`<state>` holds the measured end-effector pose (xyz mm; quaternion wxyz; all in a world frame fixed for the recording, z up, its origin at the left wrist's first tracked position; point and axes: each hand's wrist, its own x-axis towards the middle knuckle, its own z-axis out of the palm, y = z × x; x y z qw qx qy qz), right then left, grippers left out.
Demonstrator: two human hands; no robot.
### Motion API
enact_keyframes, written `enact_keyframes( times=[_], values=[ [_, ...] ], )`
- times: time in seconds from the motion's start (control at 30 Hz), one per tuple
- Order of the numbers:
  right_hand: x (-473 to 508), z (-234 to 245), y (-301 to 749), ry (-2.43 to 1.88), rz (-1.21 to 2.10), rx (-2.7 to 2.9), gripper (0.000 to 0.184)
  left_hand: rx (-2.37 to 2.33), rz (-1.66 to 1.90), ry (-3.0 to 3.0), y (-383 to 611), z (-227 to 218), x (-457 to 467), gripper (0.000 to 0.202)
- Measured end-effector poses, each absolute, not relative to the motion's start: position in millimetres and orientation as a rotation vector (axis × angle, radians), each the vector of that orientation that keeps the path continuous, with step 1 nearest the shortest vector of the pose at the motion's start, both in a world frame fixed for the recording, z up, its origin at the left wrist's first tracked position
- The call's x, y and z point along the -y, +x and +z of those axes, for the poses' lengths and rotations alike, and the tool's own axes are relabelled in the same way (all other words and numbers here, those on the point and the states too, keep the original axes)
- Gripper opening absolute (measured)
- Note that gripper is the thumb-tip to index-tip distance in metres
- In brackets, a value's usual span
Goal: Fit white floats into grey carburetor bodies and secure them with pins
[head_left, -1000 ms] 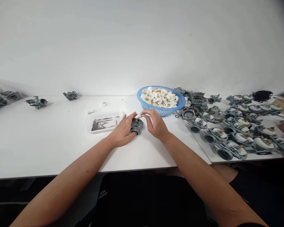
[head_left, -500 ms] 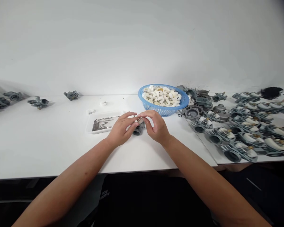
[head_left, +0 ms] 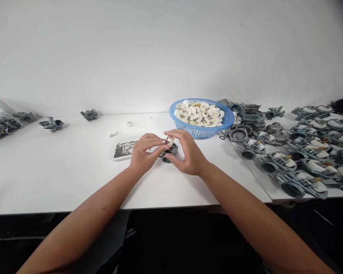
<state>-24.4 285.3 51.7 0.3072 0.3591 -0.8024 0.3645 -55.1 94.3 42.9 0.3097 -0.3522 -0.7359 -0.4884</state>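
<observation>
The curled fingers of the left hand (head_left: pixel 144 152) and right hand (head_left: pixel 188 153) pinch a white plastic float (head_left: pixel 169 142) above a grey metal carburetor body (head_left: pixel 170 155); at twelve o'clock, a blue plastic basket (head_left: pixel 201 131) brims with white floats (head_left: pixel 198 113).

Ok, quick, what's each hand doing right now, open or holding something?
Left hand: closed, pinching the white float.
Right hand: closed on the same float.
</observation>
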Motion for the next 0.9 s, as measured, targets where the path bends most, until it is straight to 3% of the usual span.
enact_keyframes(
  times=[0.07,0.23,0.47,0.9],
  values=[
    [-286,51,-25,0.975,0.910,2.116,0.054,1.951,-1.316,-0.934,-56,41,-94,0.010],
    [-287,48,-29,0.938,0.910,2.101,0.036,1.947,-1.233,-1.036,-56,42,-93,0.021],
    [-295,44,-32,0.892,1.077,2.272,0.041,1.989,-1.107,-1.080,-59,50,-89,0.007],
    [-299,42,-39,0.783,1.189,2.295,0.033,2.097,-1.025,-0.999,-61,50,-83,0.012]
  ],
)
